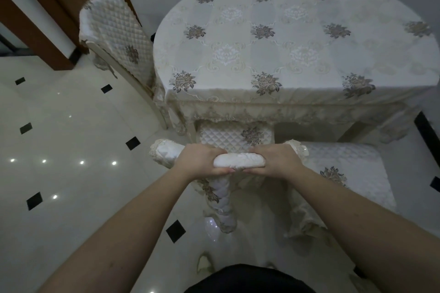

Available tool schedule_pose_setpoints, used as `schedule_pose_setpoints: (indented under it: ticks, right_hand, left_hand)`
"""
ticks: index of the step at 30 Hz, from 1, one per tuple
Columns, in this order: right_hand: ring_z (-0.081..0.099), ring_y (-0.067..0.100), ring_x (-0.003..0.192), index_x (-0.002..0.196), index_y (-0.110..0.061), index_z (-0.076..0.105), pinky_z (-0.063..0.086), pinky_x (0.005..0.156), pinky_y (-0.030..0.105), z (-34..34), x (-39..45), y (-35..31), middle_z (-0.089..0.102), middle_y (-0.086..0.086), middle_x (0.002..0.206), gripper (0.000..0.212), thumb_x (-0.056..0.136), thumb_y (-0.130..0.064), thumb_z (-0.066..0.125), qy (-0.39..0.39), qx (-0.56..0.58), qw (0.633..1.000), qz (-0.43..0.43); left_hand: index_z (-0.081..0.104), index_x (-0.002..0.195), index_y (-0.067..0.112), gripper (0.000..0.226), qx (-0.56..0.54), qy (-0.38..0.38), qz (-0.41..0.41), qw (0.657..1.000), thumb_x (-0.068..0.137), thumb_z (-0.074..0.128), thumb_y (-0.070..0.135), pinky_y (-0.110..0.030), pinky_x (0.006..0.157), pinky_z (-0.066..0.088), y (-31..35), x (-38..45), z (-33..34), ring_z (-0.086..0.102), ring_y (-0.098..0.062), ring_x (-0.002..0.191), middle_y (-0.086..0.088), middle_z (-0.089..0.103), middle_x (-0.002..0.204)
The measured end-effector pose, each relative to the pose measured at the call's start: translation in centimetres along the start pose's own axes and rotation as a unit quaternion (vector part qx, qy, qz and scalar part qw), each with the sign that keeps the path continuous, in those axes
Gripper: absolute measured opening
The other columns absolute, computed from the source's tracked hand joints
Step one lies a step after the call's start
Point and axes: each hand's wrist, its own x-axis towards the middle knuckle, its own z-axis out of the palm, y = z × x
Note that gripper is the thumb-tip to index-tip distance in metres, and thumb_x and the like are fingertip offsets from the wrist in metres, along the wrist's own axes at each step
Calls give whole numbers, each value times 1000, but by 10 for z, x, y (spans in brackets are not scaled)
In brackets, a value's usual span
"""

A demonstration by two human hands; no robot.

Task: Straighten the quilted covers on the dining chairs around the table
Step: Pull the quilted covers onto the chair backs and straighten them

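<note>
Head view: the left hand (201,161) and right hand (273,159) are both clamped on the top edge of the quilted cover (239,160) of the nearest chair, fingers wrapped over the padded rim, thumbs beneath. That chair stands pushed against the near side of the table (297,38). A second covered chair (114,28) stands at the table's left end.

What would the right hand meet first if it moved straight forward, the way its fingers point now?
Probably the quilted seat cover of the same chair, just beyond the top rail cover that the right hand grips. Past it hangs the tablecloth's lace edge. Depth is hard to judge from above.
</note>
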Motion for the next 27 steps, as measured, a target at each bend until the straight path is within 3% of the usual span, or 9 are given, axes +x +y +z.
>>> schedule_pose_setpoints:
  ticks: [9,19,23,27]
  right_hand:
    - [66,10,86,105,-41,64,49,64,30,-1,7,2,71,-12,91,83,62,-96,19,31,22,999,-16]
    - [60,12,94,111,-39,56,47,74,33,-4,6,0,66,-13,101,81,60,-95,27,-34,14,999,-1]
    - [54,19,107,119,-38,51,35,94,41,-3,-1,-5,62,-7,114,75,65,-88,40,-51,-15,997,51]
    - [41,24,127,136,-28,41,25,106,41,0,-19,-13,50,2,135,73,76,-64,60,-13,2,996,92]
  left_hand:
    - [63,108,41,78,-14,9,12,1000,68,21,93,-30,57,47,-8,6,0,62,-11,75,13,68,84]
    - [53,114,40,78,-6,-43,-4,999,67,21,93,-33,65,49,-2,7,-7,61,-12,87,15,65,100]
    - [51,113,34,83,-11,-79,-38,996,64,19,94,-35,69,50,7,2,-9,60,-15,91,9,63,101]
    - [51,109,28,82,24,-33,-110,993,67,19,91,-40,82,42,23,-17,-8,57,-21,97,2,61,106]
